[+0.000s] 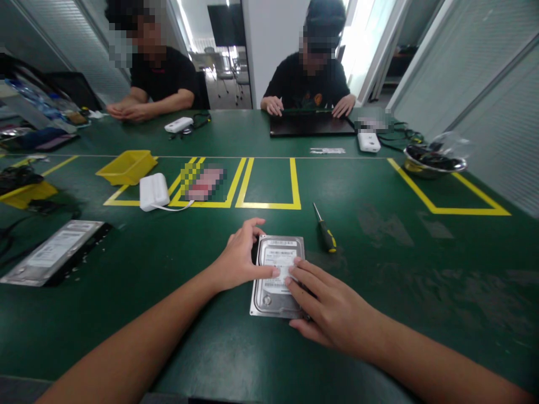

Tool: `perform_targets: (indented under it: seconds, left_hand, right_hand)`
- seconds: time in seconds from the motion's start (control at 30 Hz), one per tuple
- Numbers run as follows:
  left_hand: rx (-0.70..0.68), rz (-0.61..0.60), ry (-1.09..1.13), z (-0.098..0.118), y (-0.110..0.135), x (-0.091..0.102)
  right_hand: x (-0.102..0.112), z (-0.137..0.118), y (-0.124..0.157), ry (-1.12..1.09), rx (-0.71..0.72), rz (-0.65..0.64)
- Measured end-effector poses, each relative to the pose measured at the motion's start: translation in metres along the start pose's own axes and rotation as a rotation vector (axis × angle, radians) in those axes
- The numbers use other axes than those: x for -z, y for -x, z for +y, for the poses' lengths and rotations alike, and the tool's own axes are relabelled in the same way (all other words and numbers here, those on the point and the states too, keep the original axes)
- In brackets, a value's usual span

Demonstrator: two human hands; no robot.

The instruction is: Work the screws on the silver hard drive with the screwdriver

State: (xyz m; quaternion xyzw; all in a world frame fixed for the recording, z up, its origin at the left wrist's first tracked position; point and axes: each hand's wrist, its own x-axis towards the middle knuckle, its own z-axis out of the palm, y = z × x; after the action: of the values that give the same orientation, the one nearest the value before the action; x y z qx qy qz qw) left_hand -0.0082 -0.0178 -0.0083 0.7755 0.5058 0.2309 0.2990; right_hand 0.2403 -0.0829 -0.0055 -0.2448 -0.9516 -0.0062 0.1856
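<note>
A silver hard drive with a white printed label lies on the green table in front of me. My left hand grips its left side, thumb on the label and the other fingers curled round the upper left edge. From the right, my right hand holds the drive with its fingertips on the label and its thumb low at the right edge. The underside of the drive is hidden. A screwdriver with a black and yellow handle lies to the right, apart from both hands.
Another drive-like metal unit lies at the left. A yellow tray, a white power bank cabled to a phone, and a metal bowl stand farther back. Across the table sit two people; one holds a dark flat panel.
</note>
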Motion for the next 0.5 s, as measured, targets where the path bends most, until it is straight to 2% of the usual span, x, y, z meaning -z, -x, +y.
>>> perform_targets:
  seconds: [0.33,0.5]
  left_hand:
    - [-0.033,0.008,0.103,-0.0096,-0.0012,-0.0003]
    - [-0.029,0.018,0.057,-0.0052,0.0012,0.0073]
  right_hand:
    - [-0.0066,0.0034,-0.0053,-0.004,0.017,0.068]
    - [-0.0087,0.0061,-0.0037,-0.038,0.007,0.054]
